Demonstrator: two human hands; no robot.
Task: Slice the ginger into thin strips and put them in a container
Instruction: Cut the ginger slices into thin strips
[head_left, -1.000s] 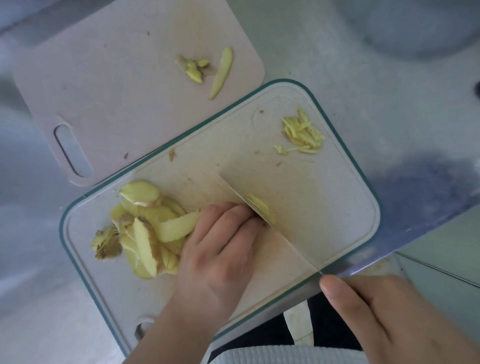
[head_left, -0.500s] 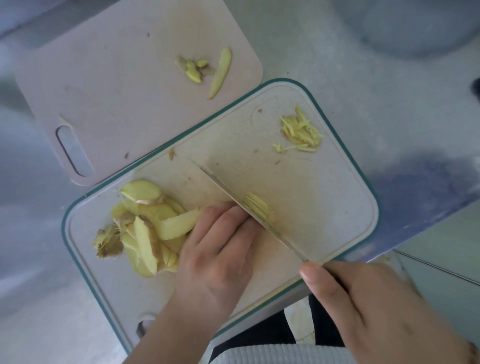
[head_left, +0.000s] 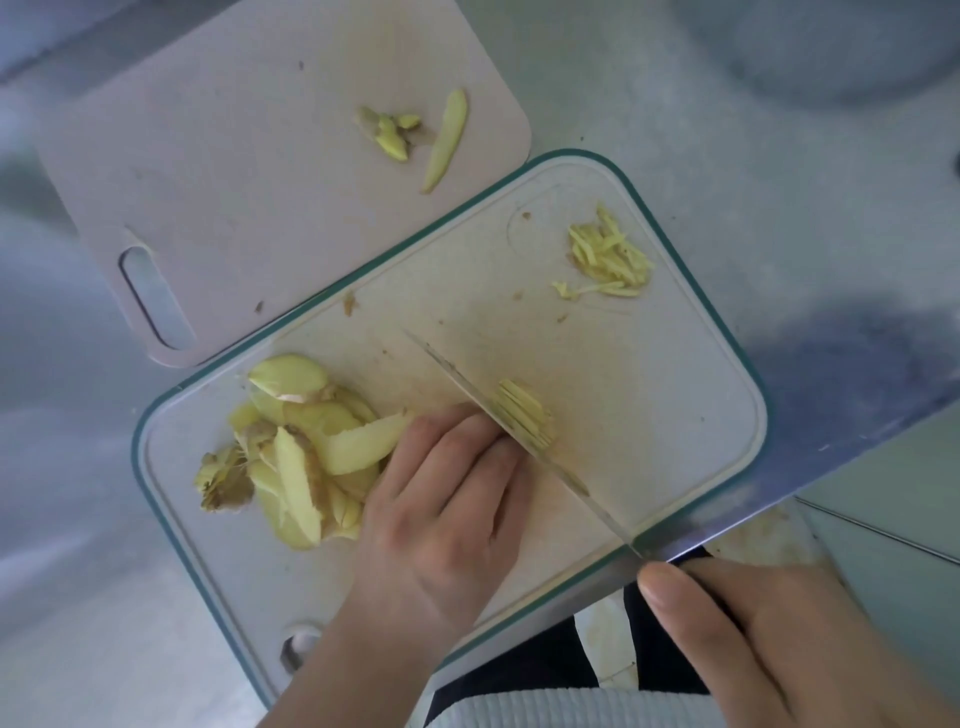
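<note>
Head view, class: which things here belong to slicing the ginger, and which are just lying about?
In use:
knife, held by the right hand
ginger strips at the blade
left hand
sliced ginger pile
teal-rimmed board
cut strip heap

Lying about:
pink board
ginger scraps on it
</note>
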